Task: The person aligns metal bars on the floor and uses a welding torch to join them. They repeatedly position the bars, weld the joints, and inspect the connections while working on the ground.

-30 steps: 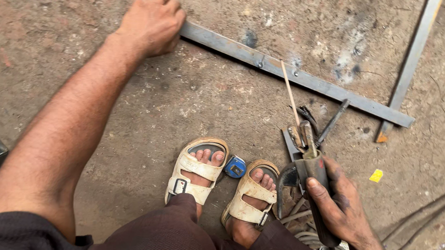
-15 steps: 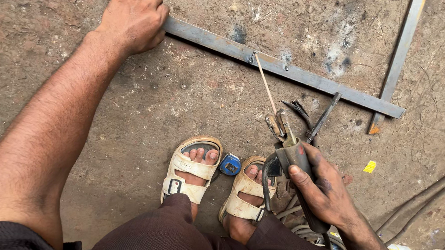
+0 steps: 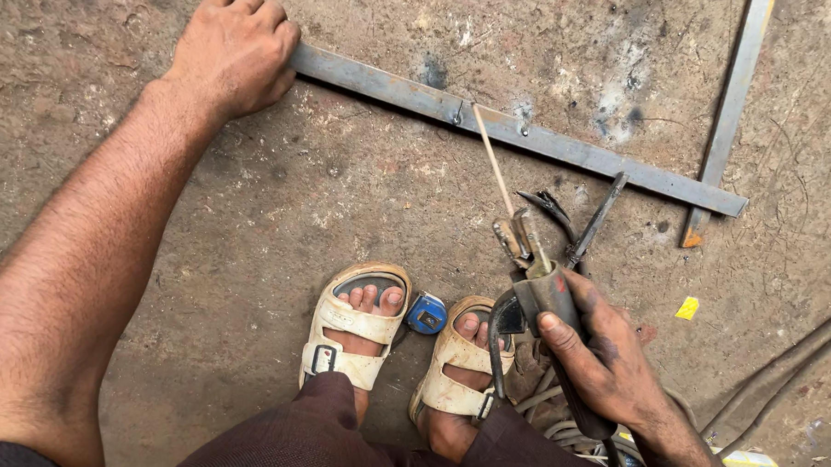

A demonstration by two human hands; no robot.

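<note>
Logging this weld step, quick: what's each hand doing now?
Left hand: closed, pressing the flat steel bar down.
Right hand: closed on the electrode holder.

the left hand [image 3: 233, 57] is closed over the end of a long flat steel bar [image 3: 529, 136] that lies slantwise on the dirty concrete floor [image 3: 250, 218]. the right hand [image 3: 604, 360] grips a welding electrode holder [image 3: 537, 307]; its thin rod [image 3: 494, 158] slants up and its tip meets the bar near two small tack marks. a second steel strip [image 3: 728, 115] lies at the right, its lower end touching the bar's far end. a dark hammer [image 3: 595, 221] lies just below the bar. two feet in pale sandals [image 3: 357, 333] stand on the floor with a small blue tape measure [image 3: 426, 314] between them. cables [image 3: 779, 384] run along the lower right, and a small yellow scrap [image 3: 687, 308] lies near them.
</note>
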